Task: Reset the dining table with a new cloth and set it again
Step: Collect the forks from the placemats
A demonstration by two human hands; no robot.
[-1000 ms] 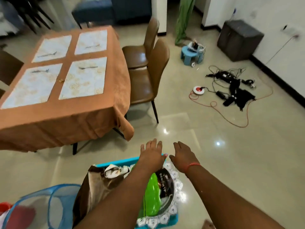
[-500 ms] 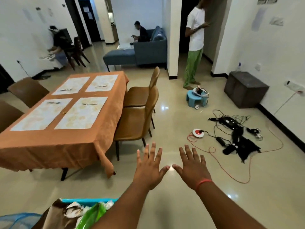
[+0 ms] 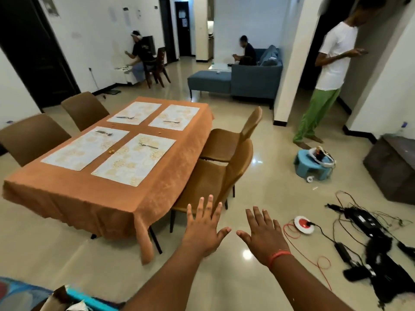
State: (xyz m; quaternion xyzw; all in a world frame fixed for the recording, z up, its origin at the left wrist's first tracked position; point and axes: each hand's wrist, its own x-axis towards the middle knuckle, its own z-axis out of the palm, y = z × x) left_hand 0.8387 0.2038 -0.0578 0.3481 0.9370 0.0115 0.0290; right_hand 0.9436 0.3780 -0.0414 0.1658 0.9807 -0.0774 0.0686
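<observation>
An orange tablecloth (image 3: 107, 198) covers the dining table at the left. Several pale floral placemats (image 3: 134, 161) lie on it, each with a piece of cutlery such as a fork (image 3: 148, 145). A few crumbs (image 3: 111, 151) sit between the mats. My left hand (image 3: 205, 230) and my right hand (image 3: 262, 235) are stretched out side by side over the floor, palms down, fingers spread, holding nothing. Both hang to the right of the table's near corner. A blue basket (image 3: 89, 299) with folded cloth shows at the bottom left edge.
Brown chairs (image 3: 215, 176) stand on both sides of the table. Cables and black gear (image 3: 368, 234) are strewn over the floor at the right, near a small blue stool (image 3: 314, 163) and a dark box (image 3: 393, 169). A person in green trousers (image 3: 323, 86) stands by the pillar.
The view has lifted from the basket toward the table and room. Both hands have risen with it and spread their fingers wider; they hold nothing throughout.
</observation>
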